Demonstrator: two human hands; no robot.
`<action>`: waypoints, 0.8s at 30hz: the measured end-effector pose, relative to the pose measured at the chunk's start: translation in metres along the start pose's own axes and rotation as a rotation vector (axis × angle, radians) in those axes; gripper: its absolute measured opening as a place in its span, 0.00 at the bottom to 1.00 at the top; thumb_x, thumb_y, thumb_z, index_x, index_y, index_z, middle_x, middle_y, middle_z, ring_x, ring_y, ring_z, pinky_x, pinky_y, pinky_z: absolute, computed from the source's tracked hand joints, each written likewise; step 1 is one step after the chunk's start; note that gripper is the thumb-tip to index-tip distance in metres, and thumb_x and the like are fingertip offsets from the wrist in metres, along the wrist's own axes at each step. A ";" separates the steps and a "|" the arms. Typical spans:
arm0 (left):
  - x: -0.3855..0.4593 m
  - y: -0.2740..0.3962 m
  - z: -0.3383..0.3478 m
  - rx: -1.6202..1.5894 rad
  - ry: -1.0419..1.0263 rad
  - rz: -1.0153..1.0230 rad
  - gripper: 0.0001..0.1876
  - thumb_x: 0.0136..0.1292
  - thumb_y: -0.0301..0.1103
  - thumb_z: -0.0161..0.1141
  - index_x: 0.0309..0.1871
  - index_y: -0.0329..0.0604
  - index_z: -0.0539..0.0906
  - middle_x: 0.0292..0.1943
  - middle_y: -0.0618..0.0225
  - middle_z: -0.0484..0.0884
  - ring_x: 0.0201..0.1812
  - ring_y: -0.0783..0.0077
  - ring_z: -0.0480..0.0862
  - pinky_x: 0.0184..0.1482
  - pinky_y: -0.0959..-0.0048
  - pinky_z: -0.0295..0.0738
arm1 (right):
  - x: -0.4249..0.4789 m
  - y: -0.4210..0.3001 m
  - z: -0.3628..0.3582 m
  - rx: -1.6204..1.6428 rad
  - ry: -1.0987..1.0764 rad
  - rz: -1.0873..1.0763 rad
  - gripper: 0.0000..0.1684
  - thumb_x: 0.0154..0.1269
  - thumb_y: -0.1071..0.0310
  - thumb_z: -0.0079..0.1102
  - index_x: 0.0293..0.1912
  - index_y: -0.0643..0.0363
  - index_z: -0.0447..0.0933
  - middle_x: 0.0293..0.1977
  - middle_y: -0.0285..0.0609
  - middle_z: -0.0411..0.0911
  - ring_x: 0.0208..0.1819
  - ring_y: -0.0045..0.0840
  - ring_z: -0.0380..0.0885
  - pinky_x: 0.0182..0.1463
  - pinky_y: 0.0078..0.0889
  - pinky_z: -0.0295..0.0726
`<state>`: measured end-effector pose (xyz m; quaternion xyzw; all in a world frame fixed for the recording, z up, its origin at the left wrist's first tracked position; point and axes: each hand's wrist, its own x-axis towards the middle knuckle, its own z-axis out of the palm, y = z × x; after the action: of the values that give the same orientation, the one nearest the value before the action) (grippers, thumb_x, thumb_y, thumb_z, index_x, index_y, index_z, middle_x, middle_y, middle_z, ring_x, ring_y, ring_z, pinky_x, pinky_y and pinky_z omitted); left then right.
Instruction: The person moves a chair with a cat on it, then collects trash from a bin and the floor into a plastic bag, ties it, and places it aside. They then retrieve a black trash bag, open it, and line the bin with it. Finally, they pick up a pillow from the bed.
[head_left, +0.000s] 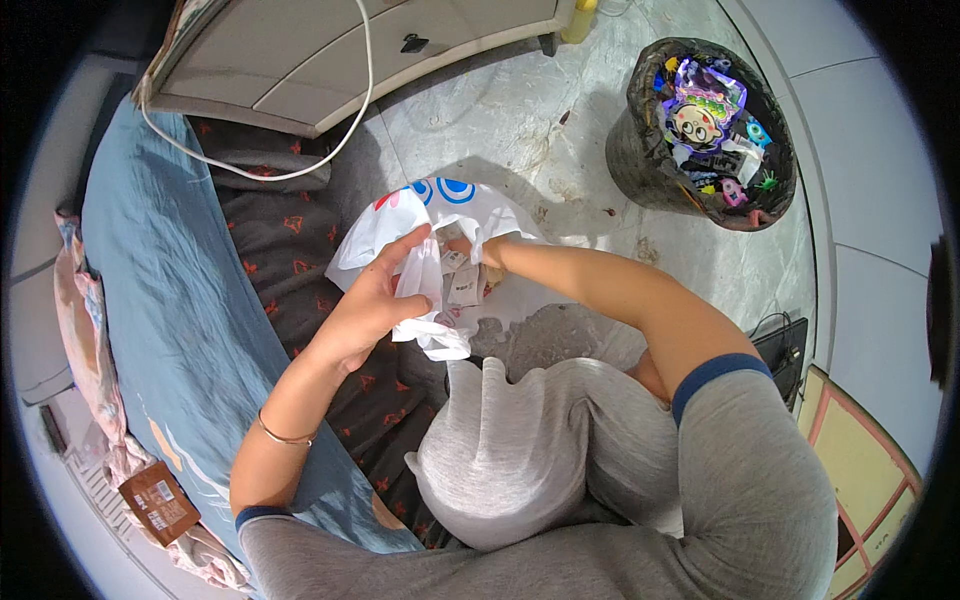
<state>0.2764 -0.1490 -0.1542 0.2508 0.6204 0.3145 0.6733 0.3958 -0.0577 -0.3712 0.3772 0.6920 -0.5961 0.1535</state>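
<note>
A white plastic bag (510, 214) with blue and red print rests on the floor in front of me. My left hand (375, 300) holds the edge of its opening, thumb and fingers on the bunched plastic. Through the mouth of the bag reaches my right hand (472, 247), mostly hidden by the plastic, so what it touches cannot be told. Small white packets (466, 285) bearing print lie inside the bag, just below my right hand.
A lined bin (622, 161) full of colourful wrappers stands at the upper right. A drawer cabinet (330, 67) with a white cable (370, 67) is at the top. To the left are a bed with a blue sheet (172, 262) and a brown packet (159, 502).
</note>
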 end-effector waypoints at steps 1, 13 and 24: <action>0.000 0.000 0.001 -0.001 -0.001 -0.005 0.39 0.51 0.14 0.54 0.70 0.35 0.56 0.58 0.64 0.70 0.51 0.78 0.75 0.54 0.77 0.69 | 0.001 -0.001 0.001 0.010 -0.003 0.008 0.15 0.53 0.70 0.58 0.42 0.62 0.76 0.36 0.50 0.79 0.39 0.40 0.78 0.43 0.36 0.77; 0.001 0.000 0.003 0.024 0.007 -0.023 0.40 0.49 0.13 0.53 0.70 0.35 0.56 0.61 0.62 0.68 0.56 0.75 0.73 0.58 0.76 0.67 | 0.006 -0.008 0.006 0.085 -0.033 0.096 0.17 0.52 0.70 0.58 0.43 0.63 0.75 0.33 0.53 0.79 0.36 0.42 0.79 0.41 0.37 0.78; 0.004 -0.003 -0.003 0.056 0.056 0.021 0.40 0.49 0.15 0.54 0.70 0.35 0.57 0.62 0.60 0.66 0.61 0.70 0.68 0.61 0.76 0.62 | -0.053 -0.007 -0.051 -0.343 0.199 -0.408 0.18 0.54 0.69 0.58 0.46 0.59 0.73 0.31 0.52 0.79 0.35 0.46 0.78 0.41 0.44 0.77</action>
<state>0.2737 -0.1485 -0.1595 0.2673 0.6449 0.3108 0.6450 0.4385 -0.0273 -0.3190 0.2552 0.8561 -0.4488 0.0233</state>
